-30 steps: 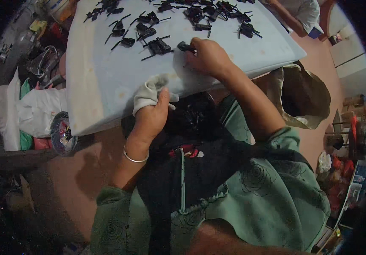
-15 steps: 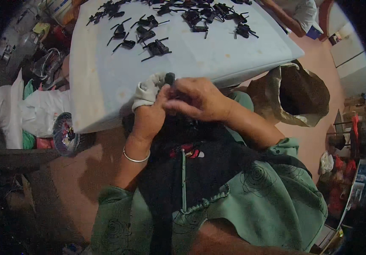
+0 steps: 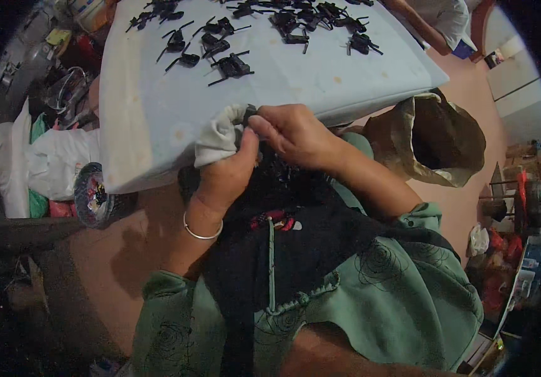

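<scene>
My left hand (image 3: 226,173) grips a crumpled white cloth (image 3: 217,135) at the near edge of the pale blue board (image 3: 157,100). My right hand (image 3: 292,135) pinches a small black plastic part (image 3: 249,114) and presses it against the cloth, so both hands meet at the board's edge. Several black plastic parts with thin stems (image 3: 229,65) lie spread over the far half of the board. More small black pieces (image 3: 280,169) rest in the dark cloth on my lap, below my hands.
A brown paper bag (image 3: 437,135) stands open right of the board. White sacks (image 3: 50,163) and a round dark object (image 3: 91,195) lie on the floor at left. Another person's arm (image 3: 424,28) reaches in at top right. Cluttered shelves stand at far right.
My right hand picked a black part off the board and carried it back to my left hand. Both hands now hold it against the cloth, slightly higher than before.
</scene>
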Motion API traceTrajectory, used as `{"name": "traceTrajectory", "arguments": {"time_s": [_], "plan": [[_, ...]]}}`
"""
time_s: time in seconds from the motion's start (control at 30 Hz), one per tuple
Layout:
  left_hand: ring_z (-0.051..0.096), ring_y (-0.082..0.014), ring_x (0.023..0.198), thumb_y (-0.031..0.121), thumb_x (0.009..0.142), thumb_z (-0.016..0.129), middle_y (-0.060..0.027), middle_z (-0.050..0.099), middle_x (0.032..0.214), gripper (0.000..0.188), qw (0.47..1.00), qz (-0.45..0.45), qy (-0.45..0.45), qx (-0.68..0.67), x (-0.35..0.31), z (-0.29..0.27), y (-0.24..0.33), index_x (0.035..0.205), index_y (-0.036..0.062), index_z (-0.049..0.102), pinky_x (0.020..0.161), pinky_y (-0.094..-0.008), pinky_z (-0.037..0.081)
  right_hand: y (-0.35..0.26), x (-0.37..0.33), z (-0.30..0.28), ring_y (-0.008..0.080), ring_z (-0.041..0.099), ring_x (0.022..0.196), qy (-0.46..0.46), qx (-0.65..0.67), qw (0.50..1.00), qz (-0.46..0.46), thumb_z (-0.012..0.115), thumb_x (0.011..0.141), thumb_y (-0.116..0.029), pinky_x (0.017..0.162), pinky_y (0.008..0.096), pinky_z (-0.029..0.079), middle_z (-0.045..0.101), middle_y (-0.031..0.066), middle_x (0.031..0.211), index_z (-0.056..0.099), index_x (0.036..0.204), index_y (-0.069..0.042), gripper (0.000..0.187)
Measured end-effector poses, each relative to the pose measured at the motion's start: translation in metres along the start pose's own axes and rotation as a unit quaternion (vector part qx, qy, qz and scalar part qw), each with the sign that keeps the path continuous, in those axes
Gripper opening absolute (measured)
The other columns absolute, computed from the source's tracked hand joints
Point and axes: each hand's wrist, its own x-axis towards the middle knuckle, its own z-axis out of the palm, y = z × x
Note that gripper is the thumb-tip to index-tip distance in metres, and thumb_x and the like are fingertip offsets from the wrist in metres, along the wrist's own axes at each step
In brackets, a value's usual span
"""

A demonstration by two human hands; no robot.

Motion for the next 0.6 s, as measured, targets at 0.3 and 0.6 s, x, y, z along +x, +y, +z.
{"name": "traceTrajectory", "arguments": {"time_s": [0.3,0.6], "plan": [[0.053,-0.03,0.066,0.006,0.074,0.055,-0.014,0.054,0.074,0.016,0.944,0.218,0.043,0.244,0.0,0.001,-0.014,0.089,0.0001,0.052,0.059,-0.0372,0.043,0.02,-0.001,0.028,0.005,0.04,0.061,0.008,0.234,0.96,0.155,0.044,0.09,-0.025,0.054,0.0258,0.039,0.049,-0.0042,0.066,0.054,0.079,0.001,0.03],[0.043,-0.0052,0.059,0.011,0.087,0.047,0.0012,0.047,0.073,0.01,0.977,-0.1,0.068,-0.173,-0.002,-0.007,-0.003,0.091,0.0024,0.049,0.049,-0.0214,0.039,0.021,-0.006,-0.002,0.0151,0.052,0.057,-0.105,0.021,0.991,0.077,0.056,0.081,-0.02,0.054,0.0314,0.042,0.053,0.0144,0.062,0.055,0.083,0.002,0.022]]}}
